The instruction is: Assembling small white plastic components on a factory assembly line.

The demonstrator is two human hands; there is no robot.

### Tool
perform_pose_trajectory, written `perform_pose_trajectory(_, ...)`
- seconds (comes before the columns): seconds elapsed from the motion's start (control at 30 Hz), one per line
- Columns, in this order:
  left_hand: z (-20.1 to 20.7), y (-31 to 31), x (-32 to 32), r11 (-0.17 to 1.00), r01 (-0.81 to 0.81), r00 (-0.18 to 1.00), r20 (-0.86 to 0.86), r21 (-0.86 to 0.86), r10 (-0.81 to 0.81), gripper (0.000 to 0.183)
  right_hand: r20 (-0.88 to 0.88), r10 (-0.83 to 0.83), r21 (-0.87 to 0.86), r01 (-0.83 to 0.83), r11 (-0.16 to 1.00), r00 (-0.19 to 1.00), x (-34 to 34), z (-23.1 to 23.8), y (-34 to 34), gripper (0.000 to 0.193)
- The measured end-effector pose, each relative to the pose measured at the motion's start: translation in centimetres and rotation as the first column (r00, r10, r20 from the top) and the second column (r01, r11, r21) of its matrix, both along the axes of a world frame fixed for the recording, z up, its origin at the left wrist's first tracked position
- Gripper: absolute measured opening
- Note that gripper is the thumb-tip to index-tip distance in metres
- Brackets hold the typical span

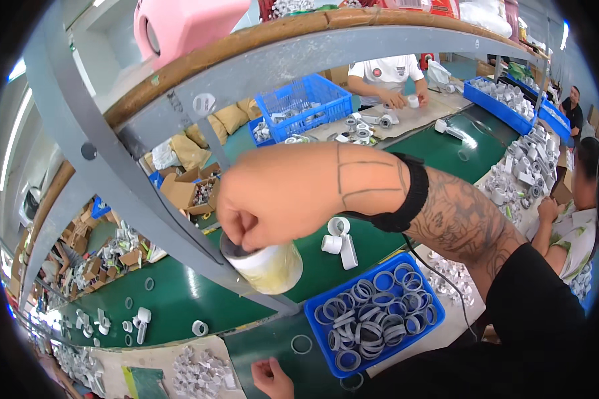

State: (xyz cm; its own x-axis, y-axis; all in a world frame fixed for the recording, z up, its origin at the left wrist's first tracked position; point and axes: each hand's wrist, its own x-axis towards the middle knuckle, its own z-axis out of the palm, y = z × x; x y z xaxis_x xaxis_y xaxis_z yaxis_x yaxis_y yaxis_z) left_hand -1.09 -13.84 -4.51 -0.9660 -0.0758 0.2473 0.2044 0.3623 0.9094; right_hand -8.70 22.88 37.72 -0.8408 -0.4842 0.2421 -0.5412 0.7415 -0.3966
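Observation:
My right hand (273, 199) reaches across the view, its fingers bent together at the mouth of a white tub (269, 269) stained yellow, beside the grey post. The fingertips are partly hidden at the rim, so what they pinch does not show. Low in the view is my left hand (273, 380), its fingers curled in and nothing visible in them. Right of it, a blue tray (318, 332) holds many grey rings (371, 330). A single ring (301, 344) lies on the green surface above my left hand. White fan-like parts (340, 243) rest beyond the tub.
A grey metal frame (106, 173) with a wooden-edged shelf (299, 25) spans the view. Behind it runs a green conveyor belt (180, 292) with scattered white parts. A person (387, 76) works across the belt near a blue crate (303, 106); another person (569, 226) sits at right.

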Motion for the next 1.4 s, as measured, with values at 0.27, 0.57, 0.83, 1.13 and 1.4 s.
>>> perform_pose_trajectory(0.27,-3.7,0.1,-1.7,0.978,0.000,1.000,0.018,-0.208,0.003,0.020,-0.087,0.060,0.103,-0.051,0.993,0.994,-2.1,-0.4,0.4,0.017)
perform_pose_trajectory(0.57,-4.4,-0.7,-1.5,0.981,0.019,0.999,0.032,-0.195,-0.014,0.015,-0.008,-0.294,0.045,0.294,0.955,0.956,-5.9,-34.8,14.1,0.092)
perform_pose_trajectory(0.83,-2.5,-2.8,1.0,0.952,-0.132,0.991,-0.027,-0.277,0.130,0.019,0.003,-0.394,0.454,0.350,0.820,0.919,-3.2,-37.1,6.4,0.078)
perform_pose_trajectory(1.13,-0.4,0.6,0.6,0.998,-0.029,1.000,-0.008,0.058,0.029,0.017,0.007,-0.524,-0.525,0.449,0.723,0.852,9.2,-27.0,12.2,0.081)
perform_pose_trajectory(1.4,22.0,16.5,9.0,0.862,0.481,0.752,-0.428,-0.164,-0.501,0.050,-0.056,-0.424,-0.708,0.263,0.656,0.904,22.0,-17.5,5.0,0.082)
